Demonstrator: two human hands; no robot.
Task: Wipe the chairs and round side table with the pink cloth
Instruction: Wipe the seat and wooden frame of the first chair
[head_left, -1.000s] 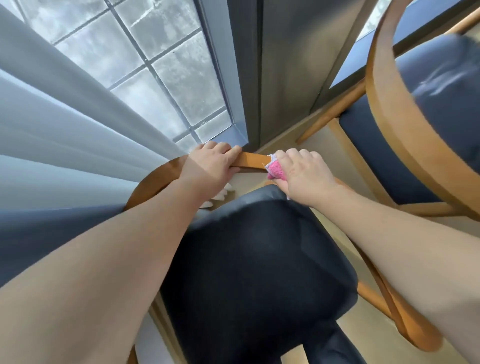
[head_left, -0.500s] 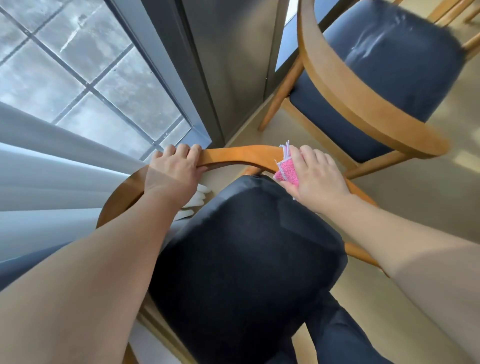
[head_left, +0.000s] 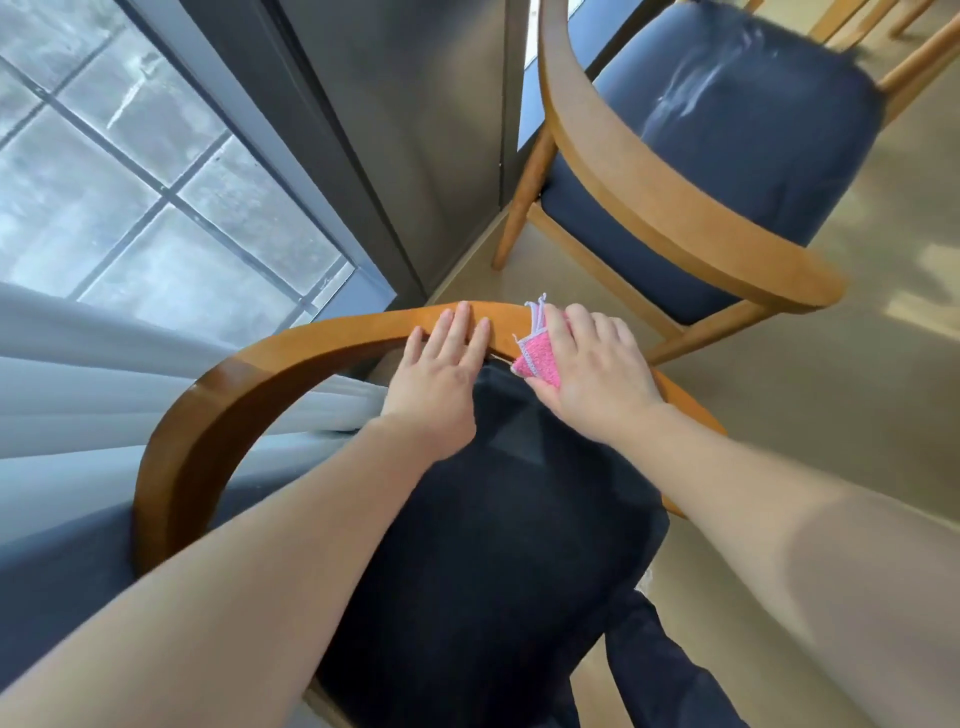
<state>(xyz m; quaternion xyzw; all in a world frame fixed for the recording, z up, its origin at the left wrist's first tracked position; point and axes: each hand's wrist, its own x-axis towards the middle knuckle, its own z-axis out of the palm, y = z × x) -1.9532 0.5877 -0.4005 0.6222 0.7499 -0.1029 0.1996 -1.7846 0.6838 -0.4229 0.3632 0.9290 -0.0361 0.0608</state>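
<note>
A wooden armchair with a curved backrest rail and a dark blue seat cushion stands right below me. My left hand lies flat on the rail with its fingers straight. Just to its right, my right hand presses the folded pink cloth against the same rail; the hand covers most of the cloth. A second armchair of the same kind, with a blue seat, stands at the upper right. The round side table is not in view.
A window with a dark frame fills the upper left, and a grey curtain hangs beside the near chair's left side. Beige floor spreads between and to the right of the chairs. My dark trouser leg shows at the bottom.
My left hand let go of the rail, slid right along it and now lies flat. My right hand with the cloth stays on the rail's right part. The view tilted toward the second chair.
</note>
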